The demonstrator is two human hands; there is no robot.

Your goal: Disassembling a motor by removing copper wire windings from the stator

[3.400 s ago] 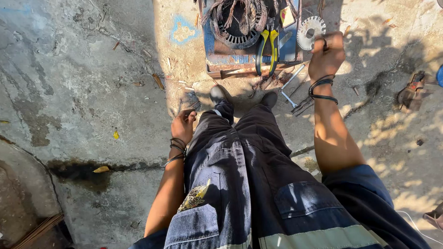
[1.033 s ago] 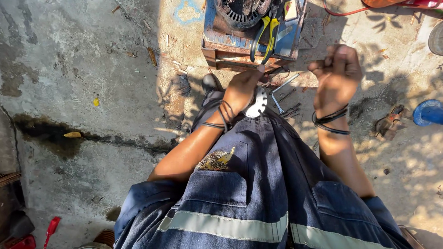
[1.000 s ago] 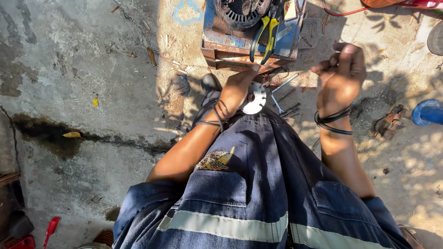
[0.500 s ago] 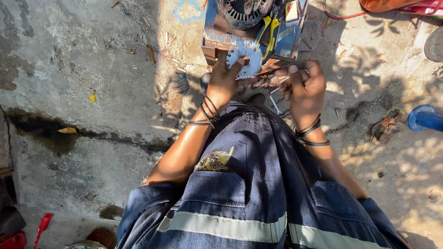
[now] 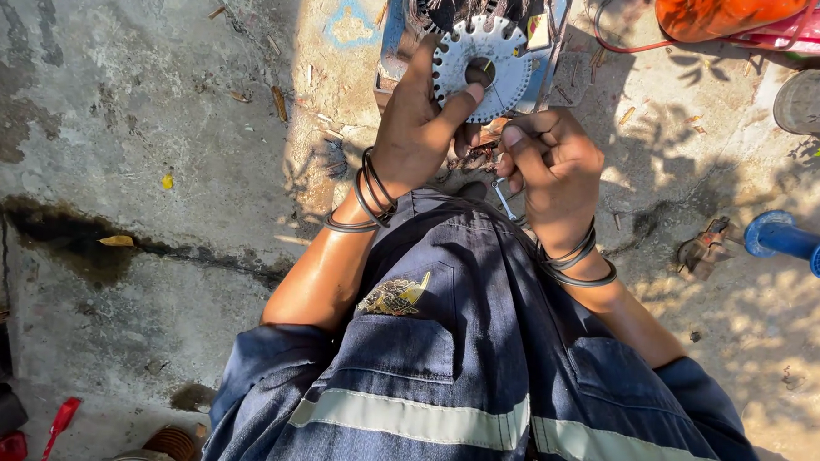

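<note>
My left hand holds up a round white disc with a toothed rim and a centre hole, thumb pressed near the hole. My right hand is closed just right of it, fingers curled around a small thin metal piece below the disc. Both wrists carry black rubber rings. Behind the disc, a blue tray on the ground holds a coil-wound motor part, mostly hidden. My legs in dark blue work trousers with reflective stripes stretch out below.
Cracked concrete ground with a damp stain at left. An orange object with a red cable lies at top right, a blue plastic piece at right, a rusty metal scrap nearby, a red-handled tool at bottom left.
My left hand has picked up the white disc and raised it in front of the tray. My right hand has come in close beside it from the right.
</note>
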